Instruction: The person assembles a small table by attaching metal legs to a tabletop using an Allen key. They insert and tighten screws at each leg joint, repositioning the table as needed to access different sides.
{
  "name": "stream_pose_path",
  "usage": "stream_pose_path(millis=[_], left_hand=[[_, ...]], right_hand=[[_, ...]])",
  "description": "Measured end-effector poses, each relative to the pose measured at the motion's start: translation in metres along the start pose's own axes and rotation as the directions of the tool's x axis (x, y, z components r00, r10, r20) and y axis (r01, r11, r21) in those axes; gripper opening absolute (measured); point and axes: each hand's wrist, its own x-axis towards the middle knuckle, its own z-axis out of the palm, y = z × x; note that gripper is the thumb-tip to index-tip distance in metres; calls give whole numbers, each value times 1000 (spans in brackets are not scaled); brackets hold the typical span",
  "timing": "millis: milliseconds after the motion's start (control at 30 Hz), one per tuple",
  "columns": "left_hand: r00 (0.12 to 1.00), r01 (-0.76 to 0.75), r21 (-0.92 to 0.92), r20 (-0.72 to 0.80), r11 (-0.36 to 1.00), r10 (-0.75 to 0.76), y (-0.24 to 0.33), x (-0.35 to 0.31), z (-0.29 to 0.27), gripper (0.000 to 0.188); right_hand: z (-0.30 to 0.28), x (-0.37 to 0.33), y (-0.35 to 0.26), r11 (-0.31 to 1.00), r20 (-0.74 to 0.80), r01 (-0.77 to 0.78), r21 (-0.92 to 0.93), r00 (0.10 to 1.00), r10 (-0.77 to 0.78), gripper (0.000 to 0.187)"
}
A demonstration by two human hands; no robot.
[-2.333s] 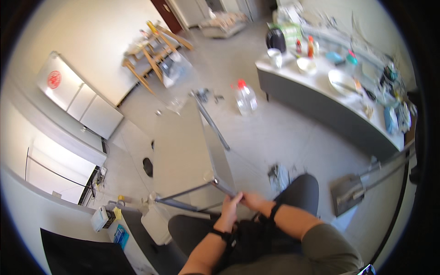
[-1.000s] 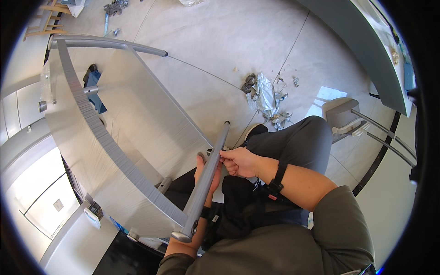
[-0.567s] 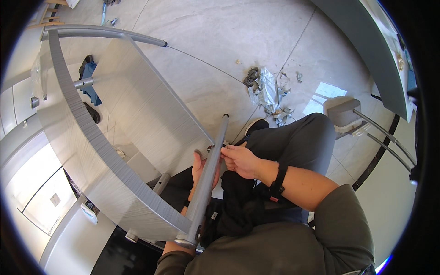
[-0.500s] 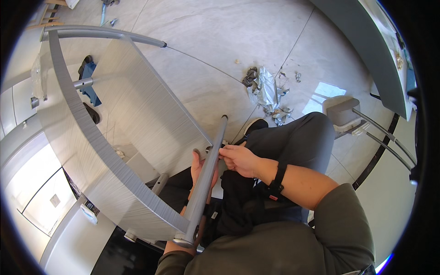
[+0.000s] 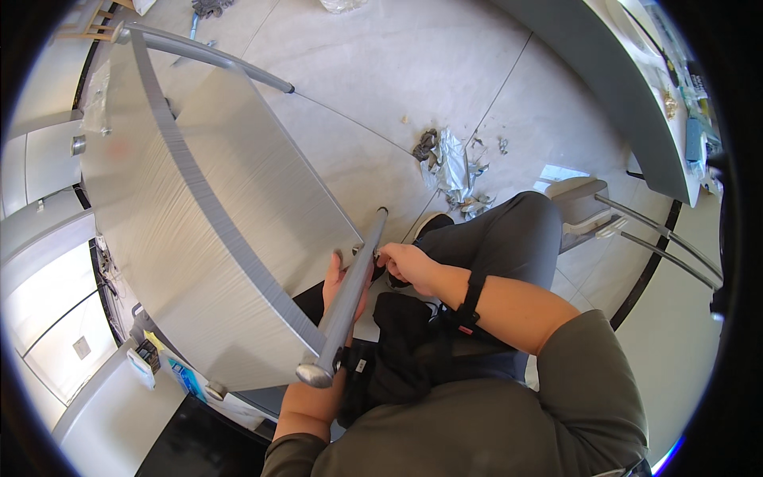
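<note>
A tipped piece of furniture with a grey wood-grain panel [image 5: 238,151] and grey tubular legs fills the left side. Its near metal tube [image 5: 350,306] slants across in front of me, a cap on its lower end. My left hand [image 5: 332,278] is wrapped round the tube from behind, thumb up on the left and the other fingers largely hidden. At the tube's right side, close to its far part, my right hand [image 5: 404,262] is closed in a pinch; what lies between the fingertips is too small to make out.
Crumpled silvery wrapping [image 5: 453,167] lies on the tiled floor ahead. A stool-like seat [image 5: 576,199] with metal bars stands to the right, below a curved grey counter edge [image 5: 636,111]. Black cloth [image 5: 401,342] rests in my lap. A second tubular leg [image 5: 222,60] juts out at the far left.
The furniture has tilted, its broad panel face turning more into view and hiding the blue item and dark shoes behind it. The tube's near end has moved up. Both hands stay at the tube.
</note>
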Motion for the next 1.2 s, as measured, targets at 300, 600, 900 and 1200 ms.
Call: stream_pose_path(millis=[300, 600, 900, 1200], left_hand=[[992, 72, 444, -128, 893, -16, 2, -29, -14, 32], [935, -341, 784, 342, 519, 97, 24, -109, 18, 25], [853, -520, 823, 485, 230, 192, 12, -164, 28, 32], [858, -511, 822, 466, 253, 217, 3, -170, 21, 30]], right_hand=[[-6, -46, -29, 853, -47, 491, -178, 862, -505, 20], [87, -204, -86, -368, 579, 756, -541, 17, -815, 23], [162, -181, -100, -615, 798, 525, -588, 251, -548, 17], [164, -164, -104, -544, 740, 579, -607, 163, -653, 22]])
